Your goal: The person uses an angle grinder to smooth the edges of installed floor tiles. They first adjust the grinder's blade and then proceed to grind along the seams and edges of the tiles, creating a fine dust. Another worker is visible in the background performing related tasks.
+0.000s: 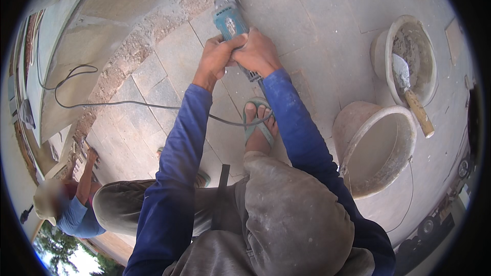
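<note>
We have both hands closed round one thing: the left hand (211, 60) and the right hand (259, 53) press together on the barrel of a teal power tool (225, 19), hiding most of its middle. It is held over the paving (286, 13), its head toward the ragged edge where the slabs meet the rubble strip (134, 46). We judge it stiff, dense and front-heavy, likely to twist and buzz when running, and perhaps slick with dust — so a two-handed hold on the barrel, well behind the head, suits it. The head itself is blurred, and we cannot tell whether its edge touches the slab. From the tail, the cord (125, 103) loops past a sandalled foot (258, 122) and crosses toward the paving's left edge; its slack could tug at the tool or snag. Farther out, on the right, stand a bucket of cloudy liquid (353, 125) and a tub (379, 53) — a trowel (419, 115) leans over its rim.
</note>
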Action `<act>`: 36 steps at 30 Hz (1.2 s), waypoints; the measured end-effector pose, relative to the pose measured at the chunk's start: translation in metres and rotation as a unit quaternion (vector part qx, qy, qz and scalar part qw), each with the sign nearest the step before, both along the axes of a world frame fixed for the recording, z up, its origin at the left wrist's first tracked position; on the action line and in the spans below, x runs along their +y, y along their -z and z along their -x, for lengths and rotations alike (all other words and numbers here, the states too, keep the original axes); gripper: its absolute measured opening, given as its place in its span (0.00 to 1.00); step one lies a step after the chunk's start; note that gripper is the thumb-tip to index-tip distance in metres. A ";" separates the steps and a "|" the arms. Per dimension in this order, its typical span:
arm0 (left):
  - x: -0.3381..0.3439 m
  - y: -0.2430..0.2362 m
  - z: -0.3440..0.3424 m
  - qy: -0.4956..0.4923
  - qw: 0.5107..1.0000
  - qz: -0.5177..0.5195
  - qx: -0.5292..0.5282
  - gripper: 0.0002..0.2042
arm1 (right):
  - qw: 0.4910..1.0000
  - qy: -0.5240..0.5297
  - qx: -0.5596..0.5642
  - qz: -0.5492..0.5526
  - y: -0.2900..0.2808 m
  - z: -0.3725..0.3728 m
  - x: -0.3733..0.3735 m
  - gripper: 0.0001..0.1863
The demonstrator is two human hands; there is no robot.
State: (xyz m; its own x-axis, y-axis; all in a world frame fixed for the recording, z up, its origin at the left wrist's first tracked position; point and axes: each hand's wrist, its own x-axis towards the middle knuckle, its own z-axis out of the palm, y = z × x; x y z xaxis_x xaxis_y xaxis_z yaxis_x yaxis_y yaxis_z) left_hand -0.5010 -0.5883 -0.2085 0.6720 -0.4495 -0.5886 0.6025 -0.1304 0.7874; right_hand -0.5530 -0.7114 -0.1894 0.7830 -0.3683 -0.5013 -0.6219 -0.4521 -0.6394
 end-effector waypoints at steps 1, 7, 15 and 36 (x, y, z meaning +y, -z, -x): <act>0.001 0.001 0.000 0.001 1.000 0.000 0.000 0.25 | 1.000 -0.003 -0.003 -0.001 0.000 0.000 0.000 0.35; 0.003 0.001 0.003 -0.002 1.000 0.000 -0.004 0.25 | 1.000 -0.002 0.000 -0.006 -0.001 0.003 0.002 0.36; 0.003 0.004 0.006 -0.005 1.000 -0.001 -0.002 0.27 | 1.000 -0.002 0.008 -0.001 0.000 0.005 0.003 0.35; 0.004 0.009 0.015 -0.002 1.000 -0.002 -0.004 0.25 | 1.000 -0.005 0.021 0.006 -0.011 0.015 0.004 0.31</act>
